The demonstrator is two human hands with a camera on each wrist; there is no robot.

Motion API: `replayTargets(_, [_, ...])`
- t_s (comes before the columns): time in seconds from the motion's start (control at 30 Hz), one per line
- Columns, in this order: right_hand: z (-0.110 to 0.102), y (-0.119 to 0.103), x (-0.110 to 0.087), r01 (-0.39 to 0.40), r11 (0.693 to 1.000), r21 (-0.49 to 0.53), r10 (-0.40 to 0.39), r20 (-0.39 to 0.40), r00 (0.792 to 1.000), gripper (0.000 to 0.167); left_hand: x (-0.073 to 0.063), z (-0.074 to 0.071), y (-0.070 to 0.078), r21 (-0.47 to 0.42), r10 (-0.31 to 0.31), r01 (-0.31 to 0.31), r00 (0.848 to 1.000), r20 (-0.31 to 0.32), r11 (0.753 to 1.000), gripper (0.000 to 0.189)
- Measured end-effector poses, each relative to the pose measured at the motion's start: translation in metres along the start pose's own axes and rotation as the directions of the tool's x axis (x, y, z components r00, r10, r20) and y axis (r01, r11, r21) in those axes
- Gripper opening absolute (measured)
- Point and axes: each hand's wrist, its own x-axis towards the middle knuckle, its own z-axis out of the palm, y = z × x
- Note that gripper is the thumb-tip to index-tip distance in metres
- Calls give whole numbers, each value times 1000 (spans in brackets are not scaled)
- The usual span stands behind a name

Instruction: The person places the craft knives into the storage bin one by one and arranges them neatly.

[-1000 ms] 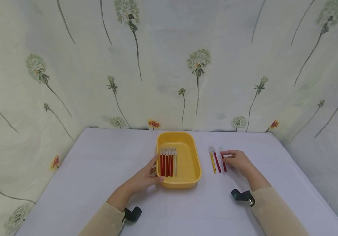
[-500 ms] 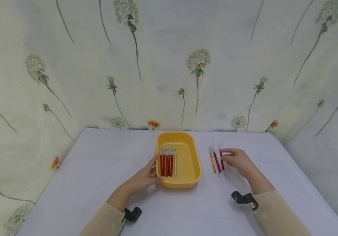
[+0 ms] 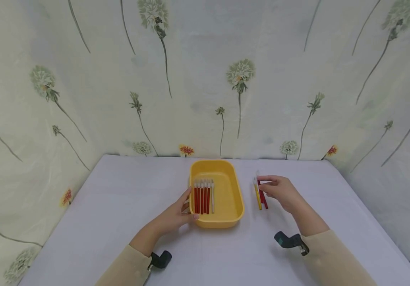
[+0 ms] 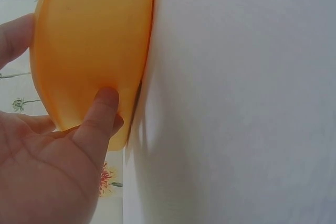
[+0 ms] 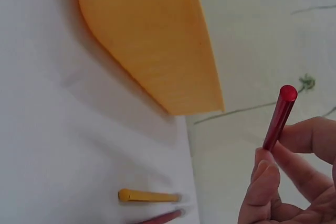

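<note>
My left hand [image 3: 171, 218] grips the left side of a yellow tray [image 3: 228, 198], thumb at its near left corner. In the left wrist view, fingers touch the outer wall. Several red pens [image 3: 202, 200] and a white pen [image 3: 213, 198] lie side by side in the tray's left half, pale tips pointing away. To the right of the tray, my right hand [image 3: 280, 192] pinches a red pen [image 5: 278, 119] between thumb and fingers, held above the table. Beneath it lie a yellow pen [image 3: 258, 198] and another red pen [image 3: 266, 204], the latter partly hidden.
A white cloth [image 3: 147, 171] covers the table. Behind it hangs a pale curtain [image 3: 190, 99] printed with dandelions. A black camera mount sits on each wrist, one by the left sleeve [image 3: 130, 266], one by the right sleeve [image 3: 333, 258].
My right hand has lifted the rightmost red pen and carried it left, over the other two loose pens. The left hand and tray have stayed put.
</note>
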Motion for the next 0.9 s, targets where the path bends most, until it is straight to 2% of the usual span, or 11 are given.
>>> replayTargets(0.3, [12, -13, -1, 36, 998, 43, -37, 21, 999, 45, -1, 0, 1, 20, -9, 10, 1000, -6, 1000, 100])
replayTargets(0.7, [37, -35, 0, -24, 1000, 17, 23, 52, 998, 44, -2, 0, 3, 13, -11, 11, 1000, -4, 1000, 99])
replayTargets(0.9, [51, -43, 2, 20, 998, 51, -24, 75, 997, 41, -1, 0, 2, 12, -6, 6, 1000, -2, 1000, 99])
